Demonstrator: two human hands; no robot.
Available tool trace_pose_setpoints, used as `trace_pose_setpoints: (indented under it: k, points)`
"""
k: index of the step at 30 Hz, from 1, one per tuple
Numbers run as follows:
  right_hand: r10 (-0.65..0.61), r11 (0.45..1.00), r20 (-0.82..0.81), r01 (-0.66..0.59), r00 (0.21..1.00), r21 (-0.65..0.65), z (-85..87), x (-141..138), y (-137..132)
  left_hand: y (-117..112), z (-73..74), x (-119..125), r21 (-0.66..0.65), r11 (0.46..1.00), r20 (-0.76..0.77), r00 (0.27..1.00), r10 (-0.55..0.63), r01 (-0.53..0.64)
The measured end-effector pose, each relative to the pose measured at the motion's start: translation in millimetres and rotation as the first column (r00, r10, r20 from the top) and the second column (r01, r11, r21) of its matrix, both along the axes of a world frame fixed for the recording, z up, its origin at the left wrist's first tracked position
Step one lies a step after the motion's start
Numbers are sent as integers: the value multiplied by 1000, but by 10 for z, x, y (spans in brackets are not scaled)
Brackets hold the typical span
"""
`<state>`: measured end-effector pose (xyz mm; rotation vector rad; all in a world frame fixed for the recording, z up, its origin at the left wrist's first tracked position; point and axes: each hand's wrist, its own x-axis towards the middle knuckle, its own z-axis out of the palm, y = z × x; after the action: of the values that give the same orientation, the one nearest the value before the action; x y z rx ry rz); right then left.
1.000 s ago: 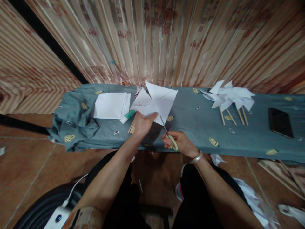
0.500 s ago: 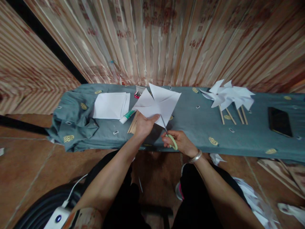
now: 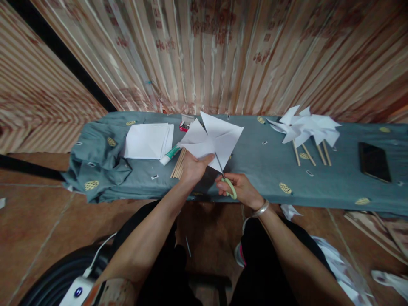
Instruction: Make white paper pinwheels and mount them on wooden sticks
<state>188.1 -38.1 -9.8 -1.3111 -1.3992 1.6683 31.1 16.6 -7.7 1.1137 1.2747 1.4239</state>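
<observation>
My left hand (image 3: 194, 167) pinches a square sheet of white paper (image 3: 223, 138) along its lower edge, the thumb on top. Slits run from the paper's corners toward its middle. In my right hand (image 3: 240, 187) are scissors (image 3: 230, 189) with light green handles, and their blades lie at the sheet's lower corner, in line with a cut. Under and left of the paper rest several thin wooden sticks (image 3: 179, 165). A green and white tube (image 3: 170, 155) lies beside them, and a small red box (image 3: 185, 126) of small metal pieces sits behind.
A stack of white paper (image 3: 146, 141) lies at the left of the cloth-covered bench (image 3: 255, 165). Several finished paper pinwheels (image 3: 302, 127) on sticks and a black phone (image 3: 374, 162) lie to the right. A pleated curtain (image 3: 204, 55) hangs behind; paper scraps (image 3: 339, 267) are on the floor.
The paper has shifted very slightly to the right, and the scissors and right hand slightly to the left. Both hands keep their holds.
</observation>
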Motion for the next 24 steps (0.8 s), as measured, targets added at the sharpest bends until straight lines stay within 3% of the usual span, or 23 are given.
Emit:
trace_pose_setpoints:
  k: [11, 24]
  points:
    - [-15, 1000, -6, 15, 1000, 27, -35, -13, 6, 0, -29, 2, -15, 1000, 12, 1000, 18, -18]
    - [-29, 999, 6, 29, 1000, 24, -42, -13, 20, -44, 34, -7, -33, 999, -17, 1000, -25, 25]
